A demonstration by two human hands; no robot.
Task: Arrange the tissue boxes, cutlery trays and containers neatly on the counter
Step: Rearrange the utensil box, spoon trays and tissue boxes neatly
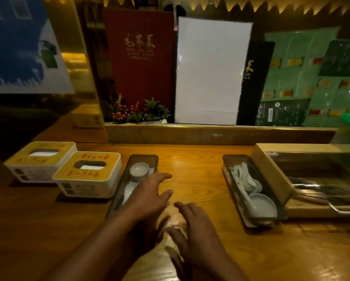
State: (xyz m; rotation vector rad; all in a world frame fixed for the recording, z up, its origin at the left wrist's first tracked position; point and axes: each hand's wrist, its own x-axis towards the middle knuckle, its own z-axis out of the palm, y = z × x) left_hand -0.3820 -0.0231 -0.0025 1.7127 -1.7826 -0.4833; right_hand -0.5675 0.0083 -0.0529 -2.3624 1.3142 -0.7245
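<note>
head view: left tray (127, 179) long axis runs away – right tray (251, 189) angled.

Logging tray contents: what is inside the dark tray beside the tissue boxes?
The dark tray holds a small white bowl at its far end and a white spoon nearer. The left hand covers its near right part, so anything there is hidden.

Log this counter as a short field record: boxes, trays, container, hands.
tissue boxes: two, far tissue box and near tissue box, side by side at left
left tray: dark, holds a small white dish and a spoon
right tray: dark, holds white spoons and a dish
wooden container: right of the right tray, clear lid
left hand: open, over the left tray's edge
right hand: open, empty, over the counter
</note>
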